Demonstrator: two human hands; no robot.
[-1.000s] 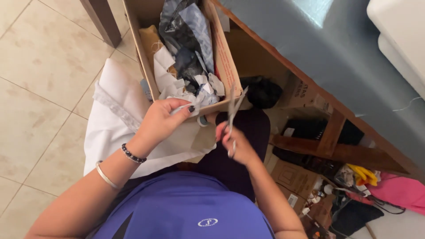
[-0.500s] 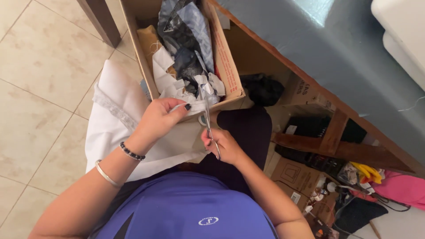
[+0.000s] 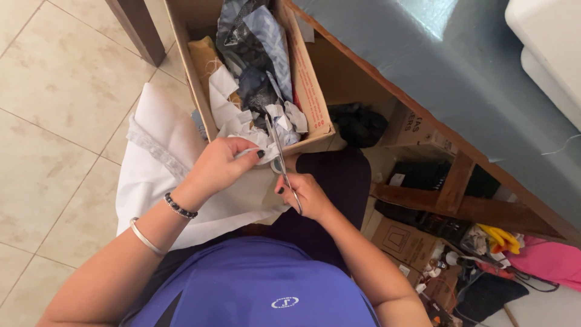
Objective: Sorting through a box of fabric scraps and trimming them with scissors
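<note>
Where the tiled floor [image 3: 54, 121] lies bare at the left, there is open room up to a dark table leg [image 3: 136, 30] at the top edge, while a white cloth [image 3: 157, 175] spills off the lap over the tiles, a grey lace band along its fold. The left hand [image 3: 221, 166], beaded bracelet and metal bangle on its wrist, pinches the cloth's edge, fingers closed on it; the pinched part is hidden under the hand. Just above, a cardboard box [image 3: 311, 97] stands crammed with crumpled scraps, white, black and patterned. The right hand [image 3: 305, 197] is clamped on the scissors [image 3: 281, 160], whose thin metal blades point up toward the box rim; whether they bite the cloth is hard to make out. The hands are close but apart. At right a blue tabletop [image 3: 460, 79] edge crowds in, with cartons and tangled clutter beneath, cut off.
</note>
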